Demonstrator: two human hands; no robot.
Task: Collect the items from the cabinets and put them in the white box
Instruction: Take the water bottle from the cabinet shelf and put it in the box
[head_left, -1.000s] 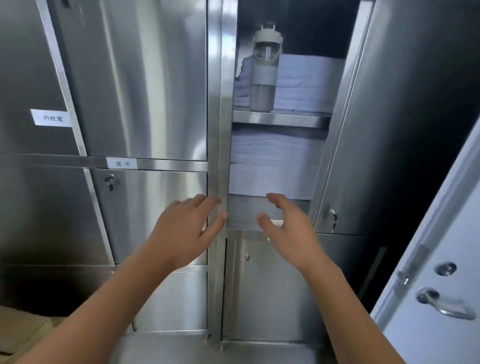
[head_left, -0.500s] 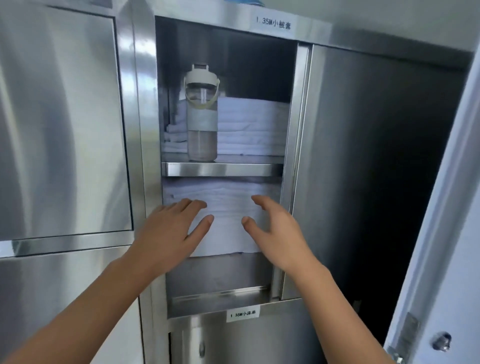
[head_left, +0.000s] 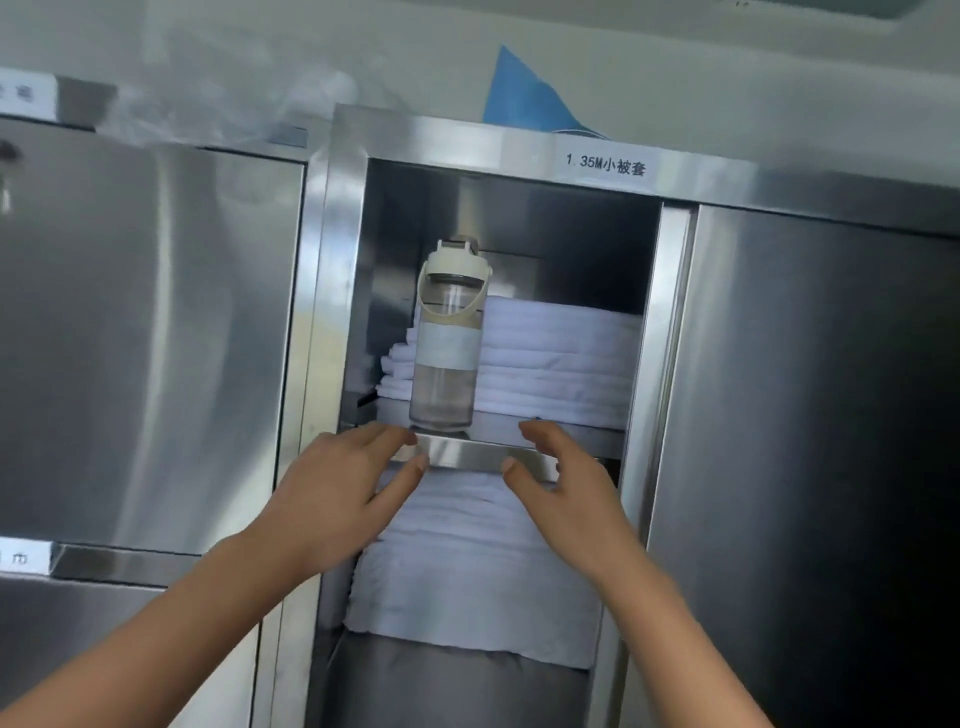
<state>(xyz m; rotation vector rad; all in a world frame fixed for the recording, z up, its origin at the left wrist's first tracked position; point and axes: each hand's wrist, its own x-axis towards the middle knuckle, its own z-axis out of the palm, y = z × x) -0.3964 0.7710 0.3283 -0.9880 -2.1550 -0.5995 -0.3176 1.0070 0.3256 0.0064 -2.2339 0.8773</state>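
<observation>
Far left: closed brushed stainless steel cabinet door (head_left: 156, 338), with a small white label strip (head_left: 23, 558) on the rail under it.

Left hand (head_left: 332, 499): raised in front of the open compartment, fingers (head_left: 395, 439) straight and spread apart, thumb out to the side, holding nothing. The tips overlap the front lip of the stainless steel shelf (head_left: 467, 457); I can't tell if they actually touch it.

Clear plastic water bottle with cream lid, cream carry strap and pale band round the middle (head_left: 444, 358): upright on that shelf, left side of the upper compartment, at the front edge. It sits just above the gap between the two hands; neither hand is on it.

Behind and right of the bottle: stack of folded white linen (head_left: 556, 364) on the same shelf. Below the shelf: second stack of folded white cloth (head_left: 467, 582), with its front fold hanging down.

Right hand (head_left: 566, 499): mirrors the left, fingers apart and lightly bent, empty, in front of the shelf lip right of the bottle.

Above: white printed label "1.35M" plus characters (head_left: 605, 166) on the cabinet's top frame, blue sheet-like item (head_left: 524, 98) on top of the cabinet.

Far right: dark steel door panel (head_left: 805, 415).
</observation>
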